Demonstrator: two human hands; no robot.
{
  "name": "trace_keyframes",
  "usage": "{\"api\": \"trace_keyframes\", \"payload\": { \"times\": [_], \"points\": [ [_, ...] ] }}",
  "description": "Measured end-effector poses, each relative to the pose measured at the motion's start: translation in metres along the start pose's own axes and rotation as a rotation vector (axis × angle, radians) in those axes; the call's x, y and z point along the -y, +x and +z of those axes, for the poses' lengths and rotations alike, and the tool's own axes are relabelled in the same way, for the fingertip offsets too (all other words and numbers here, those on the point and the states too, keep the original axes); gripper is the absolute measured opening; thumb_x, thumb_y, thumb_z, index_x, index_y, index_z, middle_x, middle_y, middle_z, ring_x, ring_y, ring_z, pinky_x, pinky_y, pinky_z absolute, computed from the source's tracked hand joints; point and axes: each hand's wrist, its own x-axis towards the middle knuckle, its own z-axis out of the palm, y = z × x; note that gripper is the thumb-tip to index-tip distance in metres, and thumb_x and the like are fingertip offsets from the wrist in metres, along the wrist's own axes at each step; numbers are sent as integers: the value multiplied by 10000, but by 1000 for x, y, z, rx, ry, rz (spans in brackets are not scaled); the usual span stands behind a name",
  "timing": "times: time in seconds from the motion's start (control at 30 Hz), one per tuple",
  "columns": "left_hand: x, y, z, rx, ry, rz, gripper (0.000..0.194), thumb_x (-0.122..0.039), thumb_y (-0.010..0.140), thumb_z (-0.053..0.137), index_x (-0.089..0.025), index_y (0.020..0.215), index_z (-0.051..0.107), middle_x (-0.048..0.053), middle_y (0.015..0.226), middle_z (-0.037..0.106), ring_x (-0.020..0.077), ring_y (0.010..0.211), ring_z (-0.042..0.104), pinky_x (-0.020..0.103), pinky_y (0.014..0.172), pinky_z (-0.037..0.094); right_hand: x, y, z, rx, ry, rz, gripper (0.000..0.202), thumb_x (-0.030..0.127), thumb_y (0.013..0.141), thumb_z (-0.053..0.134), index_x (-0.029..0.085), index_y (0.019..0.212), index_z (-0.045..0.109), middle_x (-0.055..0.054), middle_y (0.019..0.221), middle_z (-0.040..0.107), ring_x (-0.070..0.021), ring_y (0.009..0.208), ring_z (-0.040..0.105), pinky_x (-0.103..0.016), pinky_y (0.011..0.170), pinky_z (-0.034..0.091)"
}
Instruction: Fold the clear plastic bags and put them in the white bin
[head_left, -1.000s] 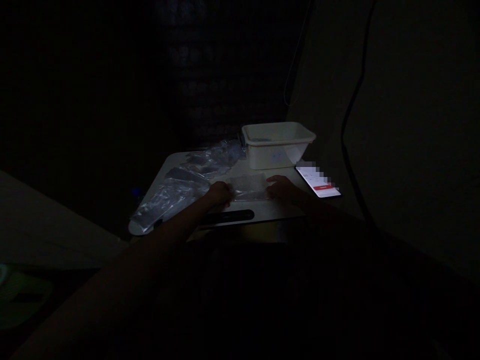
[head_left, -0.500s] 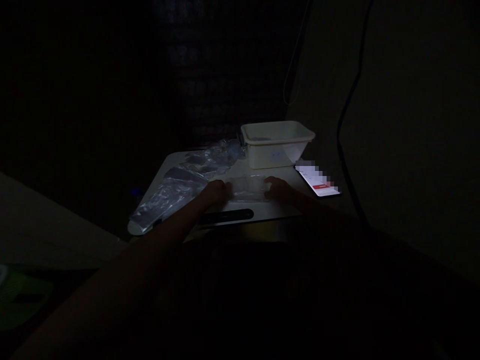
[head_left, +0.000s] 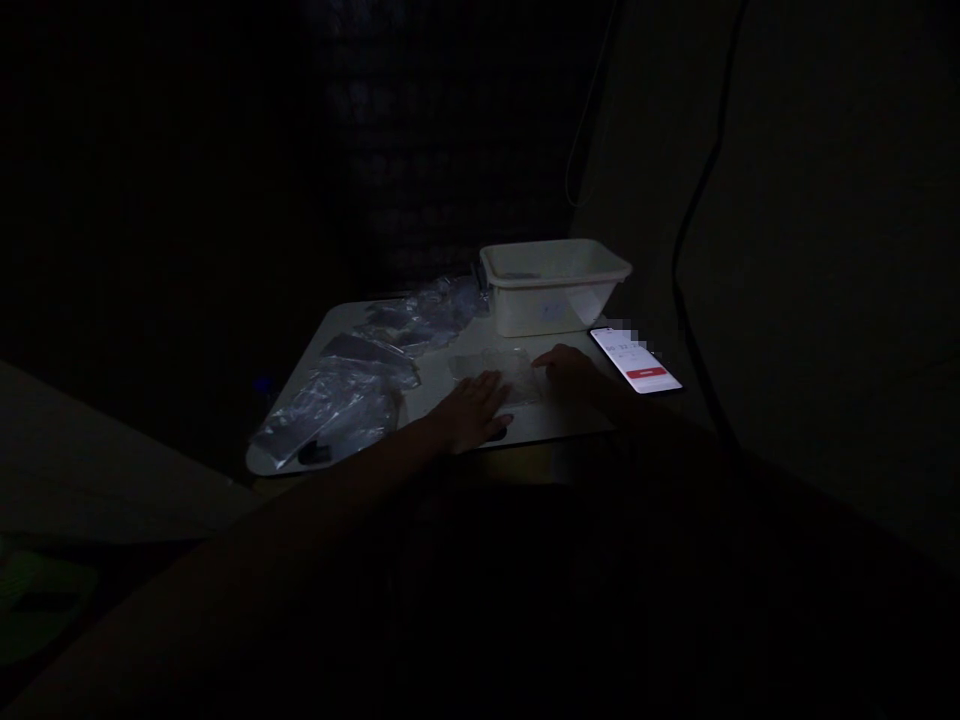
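Observation:
In the dim light a clear plastic bag (head_left: 517, 368) lies flat on the small white table (head_left: 427, 398). My left hand (head_left: 474, 408) rests palm down on the bag's near left part, fingers stretched out and slightly spread. At the bag's right edge is my right hand (head_left: 568, 370), its index finger pointing left and the other fingers curled; it seems to pinch that edge, though the darkness hides the fingertips. Left of my hands, more clear plastic bags (head_left: 330, 405) are spread in a loose pile, with a crumpled heap of bags (head_left: 431, 312) behind them.
A white plastic tub (head_left: 551, 305) stands at the back of the table. Right of it lies a phone (head_left: 637, 360) with a lit screen. A dark cable (head_left: 677, 260) hangs along the wall on the right. Something green (head_left: 45, 600) sits low on the left.
My left hand has let go of the bag's left edge, moved right and nearer, and now lies flat on it. My right hand stays at the right edge.

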Motion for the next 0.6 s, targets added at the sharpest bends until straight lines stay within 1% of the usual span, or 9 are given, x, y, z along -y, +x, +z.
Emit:
{"api": "trace_keyframes", "payload": {
  "times": [0.07,0.17,0.27,0.33,0.43,0.5,0.53,0.6],
  "points": [
    [-1,-1,1,28,-2,17,528,-432,815,126,-159,1266,150,126,1336,90,224,1212,68,397,943,116,-3,0,3,6,-48,1,378,107,693,361,217,993,563,-52,981,547,-159,850,507,-241,715,386],
    [-1,-2,0,41,-19,26,511,-446,810,131,-217,1267,149,92,1342,87,224,1214,54,411,940,102,-8,1,6,6,-111,-19,403,115,700,352,231,1046,523,-78,970,525,-185,841,503,-276,698,383],
    [-1,-2,-2,44,-44,41,492,-454,807,143,-267,1262,153,55,1345,95,226,1215,47,422,940,87,-7,1,5,21,-119,-8,391,122,701,355,229,1036,526,-96,957,514,-207,837,500,-298,686,379],
    [-1,-1,-4,29,-64,32,484,-447,810,139,-275,1262,142,40,1346,95,218,1216,47,419,942,79,-3,1,1,-2,-76,12,369,131,700,369,218,1021,531,-93,953,519,-207,847,494,-292,688,374],
    [6,1,-5,-19,-91,-73,505,-431,817,110,-217,1273,113,57,1346,86,199,1217,45,399,949,78,7,1,-7,-30,17,131,274,176,709,386,144,901,579,-100,857,559,-193,790,507,-261,634,374],
    [14,1,-5,-49,-103,-179,525,-418,820,88,-157,1275,103,87,1342,96,190,1217,52,383,951,92,11,3,-10,25,88,195,239,233,713,398,119,762,602,-88,720,573,-170,684,518,-240,561,365],
    [18,1,-5,-57,-107,-220,528,-410,822,80,-138,1273,109,97,1339,108,187,1216,61,376,950,105,11,4,-10,73,140,213,244,262,712,403,123,697,603,-71,645,565,-151,622,513,-228,529,355],
    [26,1,-4,-54,-110,-261,520,-393,826,71,-126,1268,130,100,1334,133,181,1214,81,361,945,136,10,4,-8,159,249,213,269,303,708,409,133,606,591,-32,519,523,-110,505,481,-210,478,332]
  ]
}}
